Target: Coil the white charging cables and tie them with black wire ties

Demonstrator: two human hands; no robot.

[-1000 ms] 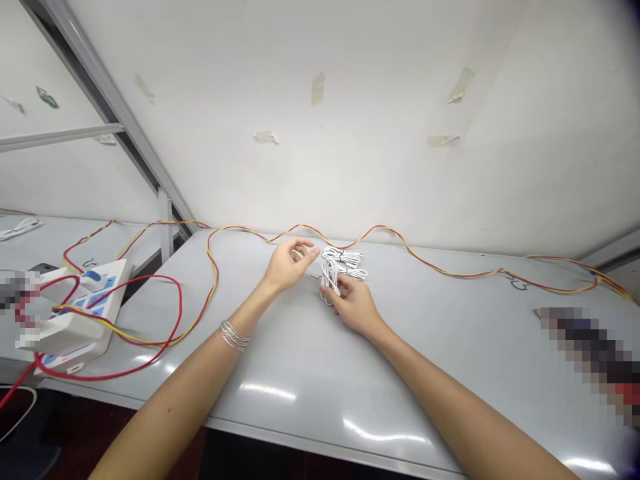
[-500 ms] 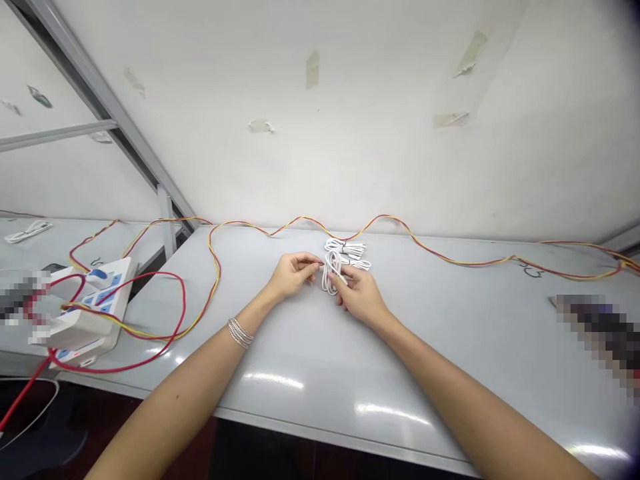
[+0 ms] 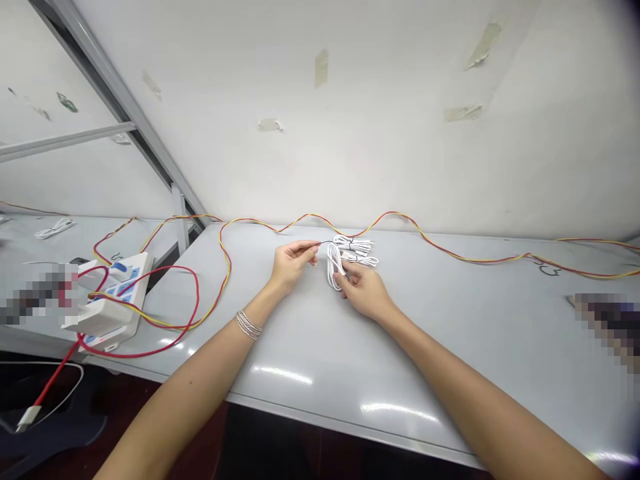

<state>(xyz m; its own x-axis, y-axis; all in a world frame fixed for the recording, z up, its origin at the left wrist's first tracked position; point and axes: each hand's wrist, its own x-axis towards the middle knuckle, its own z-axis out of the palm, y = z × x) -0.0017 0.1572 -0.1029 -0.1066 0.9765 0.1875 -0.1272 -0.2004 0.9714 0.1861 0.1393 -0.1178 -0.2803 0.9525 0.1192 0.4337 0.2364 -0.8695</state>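
The hands (image 3: 325, 277) are close together but not touching, just above the worktop (image 3: 300, 373). The right hand (image 3: 365, 290) is clamped on a looped white cable (image 3: 333, 265), its fingers (image 3: 346, 280) pressing the loops, which stand near the middle of the worktop. The left hand (image 3: 295, 263) is held just left of that loop, thumb and fingers closed together on what seems to be a thin dark wire (image 3: 327, 242). That wire runs across to a white cable bundle (image 3: 354, 247), which lies on the worktop just behind the loop and is touched by neither hand. A silver bracelet (image 3: 249, 325) circles the left wrist. A red-and-yellow wire (image 3: 400, 223) snakes along the back edge of the worktop and runs left to a white power strip (image 3: 113, 300). Pixelated objects sit at both sides, too blurred to tell.
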